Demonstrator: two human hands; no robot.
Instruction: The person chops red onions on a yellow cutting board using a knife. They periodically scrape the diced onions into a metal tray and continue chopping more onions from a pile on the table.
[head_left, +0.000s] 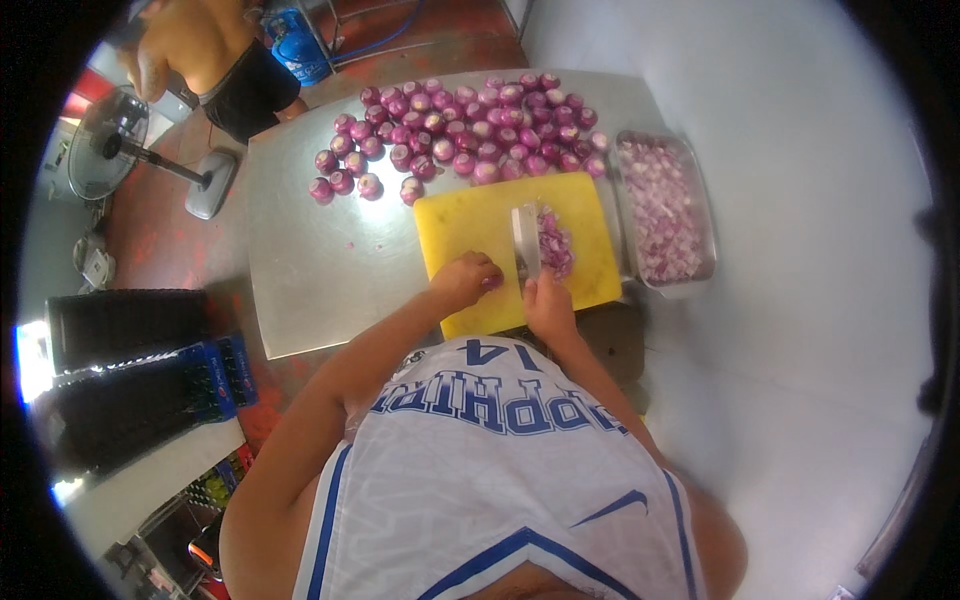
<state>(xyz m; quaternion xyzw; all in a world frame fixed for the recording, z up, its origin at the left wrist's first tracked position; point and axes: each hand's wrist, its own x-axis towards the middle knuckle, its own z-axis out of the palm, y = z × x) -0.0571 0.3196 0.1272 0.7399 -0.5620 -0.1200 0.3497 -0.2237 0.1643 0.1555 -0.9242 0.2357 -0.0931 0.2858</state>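
On the yellow cutting board (480, 214), my left hand (463, 281) has its fingers curled on a piece of red onion (492, 282), which shows at the fingertips. My right hand (550, 304) grips a cleaver (526, 236), its wide blade over the middle of the board. Against the blade's right side lies a small heap of chopped red onion (556, 244). Many peeled whole red onions (465, 142) are spread beyond the board on the metal table. A clear rectangular container (709, 255) on the right is filled with diced onion (661, 210).
The steel table (315, 277) meets a pale wall (795, 225) on the right. Beyond its far left corner stands a person (217, 60) near a blue gas cylinder (296, 49). A pedestal fan (112, 142) and dark stacked crates (124, 326) are at the left.
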